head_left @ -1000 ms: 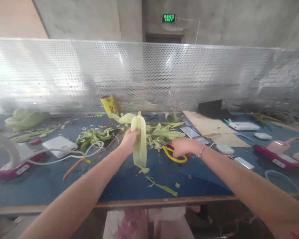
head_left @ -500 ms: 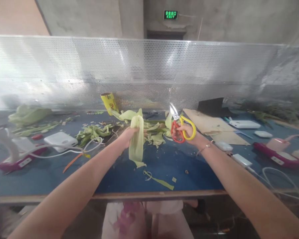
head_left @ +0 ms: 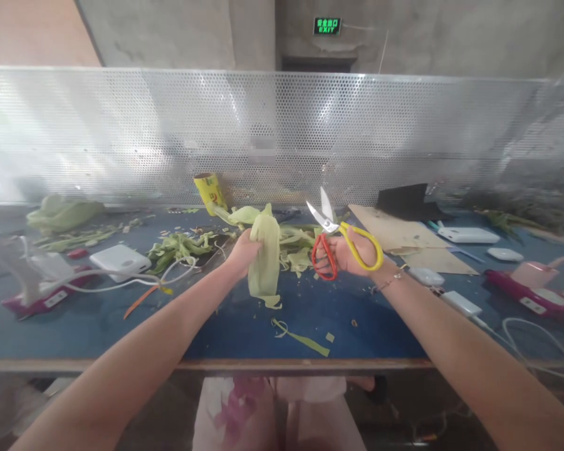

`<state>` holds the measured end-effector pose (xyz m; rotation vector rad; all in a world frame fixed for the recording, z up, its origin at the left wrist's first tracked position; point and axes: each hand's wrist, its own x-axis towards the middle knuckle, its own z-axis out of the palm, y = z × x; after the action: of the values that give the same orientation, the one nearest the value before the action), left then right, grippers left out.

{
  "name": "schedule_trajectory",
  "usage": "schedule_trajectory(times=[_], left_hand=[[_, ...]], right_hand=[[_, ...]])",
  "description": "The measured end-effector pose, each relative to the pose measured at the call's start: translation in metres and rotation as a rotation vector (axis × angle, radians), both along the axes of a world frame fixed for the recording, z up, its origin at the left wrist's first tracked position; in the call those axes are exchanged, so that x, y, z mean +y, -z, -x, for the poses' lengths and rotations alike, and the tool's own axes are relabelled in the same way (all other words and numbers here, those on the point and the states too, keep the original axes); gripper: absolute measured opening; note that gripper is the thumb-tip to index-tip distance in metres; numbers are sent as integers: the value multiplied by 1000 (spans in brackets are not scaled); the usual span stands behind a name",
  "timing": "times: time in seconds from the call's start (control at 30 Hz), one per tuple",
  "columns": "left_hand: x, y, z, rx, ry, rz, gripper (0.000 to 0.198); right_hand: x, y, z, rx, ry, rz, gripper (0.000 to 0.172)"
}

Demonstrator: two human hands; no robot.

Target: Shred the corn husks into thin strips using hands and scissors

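Note:
My left hand (head_left: 242, 253) is closed round a pale green corn husk leaf (head_left: 264, 257), which hangs folded over the blue table (head_left: 225, 332). My right hand (head_left: 351, 252) grips scissors (head_left: 339, 239) with one red and one yellow handle. Their blades are parted and point up and left, a little to the right of the leaf and apart from it. A pile of green husks (head_left: 291, 245) lies just behind both hands.
A perforated metal screen (head_left: 282, 134) runs along the table's far side. A yellow roll (head_left: 208, 191), a white box with cable (head_left: 120, 260), pink devices (head_left: 531, 287) and a brown board (head_left: 399, 237) lie about. A cut green strip (head_left: 301, 338) lies near the front edge.
My right hand picked the scissors up off the table, raised them and opened the blades beside the leaf. My left hand kept hold of the leaf with little movement.

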<state>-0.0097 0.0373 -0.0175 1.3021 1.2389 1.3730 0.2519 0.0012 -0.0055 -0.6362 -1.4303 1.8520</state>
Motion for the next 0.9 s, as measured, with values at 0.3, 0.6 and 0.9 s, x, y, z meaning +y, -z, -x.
schedule_trajectory(times=[0.3,0.6,0.9], left_hand=[[2,-4,6,475,-202,-319,33],[11,-4,13,242,-228,-187,35],[25,4,21,172,-316,-68,35]], right_hand=[[1,8,10,228,347,-512,32],[8,19,14,-201,694,-703,33],[8,24,16,-1186,582,-928,32]])
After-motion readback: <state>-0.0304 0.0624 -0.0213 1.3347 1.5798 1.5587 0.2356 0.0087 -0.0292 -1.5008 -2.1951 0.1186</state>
